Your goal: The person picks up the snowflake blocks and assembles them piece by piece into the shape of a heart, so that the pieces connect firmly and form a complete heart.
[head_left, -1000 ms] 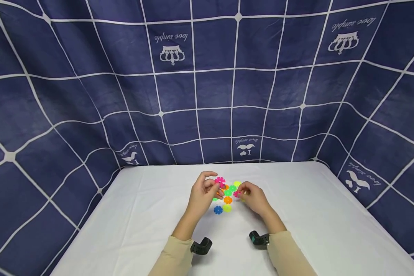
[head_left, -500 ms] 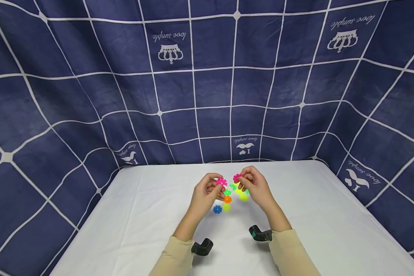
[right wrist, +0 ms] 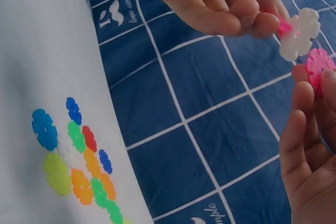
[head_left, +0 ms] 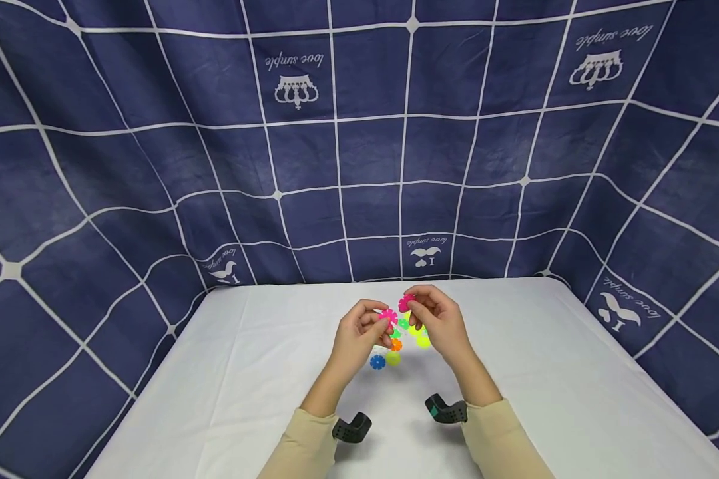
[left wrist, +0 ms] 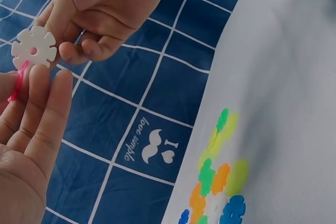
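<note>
My left hand (head_left: 355, 338) pinches a pink snowflake disc (head_left: 388, 317). A white snowflake disc (right wrist: 302, 35) is joined to that pink one at an angle, as the right wrist view shows. Close by on the right, my right hand (head_left: 448, 324) pinches a second pink snowflake disc (right wrist: 318, 65) between thumb and fingers. Both hands are raised above the table, and a small gap shows between the right hand's pink disc and the white one. Below them several loose snowflake discs lie in a group, partly hidden by the hands in the head view.
On the white tablecloth (head_left: 245, 372) lie a blue disc (head_left: 378, 362), a yellow-green disc (head_left: 393, 358) and an orange disc (head_left: 396, 344). Green ones (right wrist: 76, 136) and a red disc (right wrist: 89, 138) are among them. A blue checked curtain (head_left: 359, 153) surrounds the table's back and sides.
My right hand has lifted its pink disc off the table area and brought it up and leftward toward the left hand. The left hand has shifted slightly right.
</note>
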{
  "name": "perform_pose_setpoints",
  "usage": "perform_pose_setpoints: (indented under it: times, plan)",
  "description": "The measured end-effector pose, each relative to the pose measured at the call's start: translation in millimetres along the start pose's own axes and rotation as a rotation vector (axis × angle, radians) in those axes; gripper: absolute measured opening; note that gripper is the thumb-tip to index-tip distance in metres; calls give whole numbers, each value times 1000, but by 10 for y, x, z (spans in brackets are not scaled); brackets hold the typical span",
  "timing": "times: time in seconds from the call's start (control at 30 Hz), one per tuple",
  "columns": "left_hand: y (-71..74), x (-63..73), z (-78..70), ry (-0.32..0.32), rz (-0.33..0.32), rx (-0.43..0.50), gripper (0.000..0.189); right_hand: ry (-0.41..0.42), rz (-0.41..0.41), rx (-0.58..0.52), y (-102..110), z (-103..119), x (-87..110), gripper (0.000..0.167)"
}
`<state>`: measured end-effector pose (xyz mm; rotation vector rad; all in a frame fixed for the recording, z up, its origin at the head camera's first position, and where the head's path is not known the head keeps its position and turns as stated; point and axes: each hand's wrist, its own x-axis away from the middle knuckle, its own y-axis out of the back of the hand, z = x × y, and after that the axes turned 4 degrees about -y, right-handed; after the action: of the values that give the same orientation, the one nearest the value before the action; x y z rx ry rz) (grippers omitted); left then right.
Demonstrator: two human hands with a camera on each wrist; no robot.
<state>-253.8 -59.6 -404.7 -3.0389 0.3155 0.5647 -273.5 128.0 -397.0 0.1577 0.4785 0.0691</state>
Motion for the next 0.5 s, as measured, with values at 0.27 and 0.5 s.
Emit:
perform_pose_setpoints:
  times: [0.27,0.5]
  plan:
    - [3,8,-27,8,6,55,25,-8,44,-34,-59,29,18,16]
    - [11,9,-42,-5,21,91,24,-16,46,-40,-112,37,37,17]
